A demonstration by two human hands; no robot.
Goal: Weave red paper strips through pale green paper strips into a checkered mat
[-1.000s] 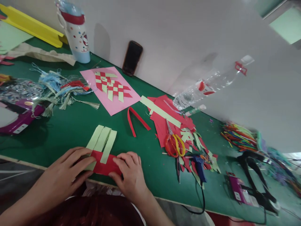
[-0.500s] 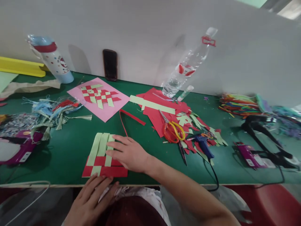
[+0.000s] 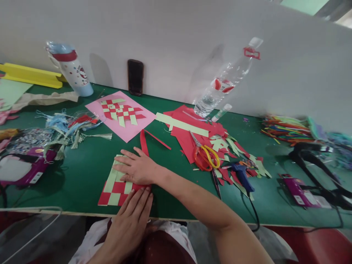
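Red and pale green woven paper (image 3: 117, 192) is laid flat on a green-topped table (image 3: 68, 190), near its front edge. The right hand (image 3: 136, 168) is pressed palm down on the upper part of the weave, with its fingers (image 3: 121, 161) slightly spread and pointing left. The left hand (image 3: 129, 220) is held flat below it, fingers close together, with the fingertips (image 3: 147, 200) against the lower right edge of the weave. Nothing is pinched by either of the 2 hands.

A loose red paper strip (image 3: 144, 143) lies just beyond the right hand. Farther back, a pink sheet (image 3: 93, 106) carries a second red and pale green weave (image 3: 122, 112). To the right, orange-and-yellow-handled scissors (image 3: 205, 157) rest on a heap of red paper scraps (image 3: 192, 135), and a blue hot glue gun (image 3: 240, 174) lies beside it. Frayed blue and pale fibre tassels (image 3: 71, 132) lie to the left. A plastic bottle (image 3: 220, 88), a phone (image 3: 135, 77) and a polka-dot flask (image 3: 73, 71) stand along the wall.
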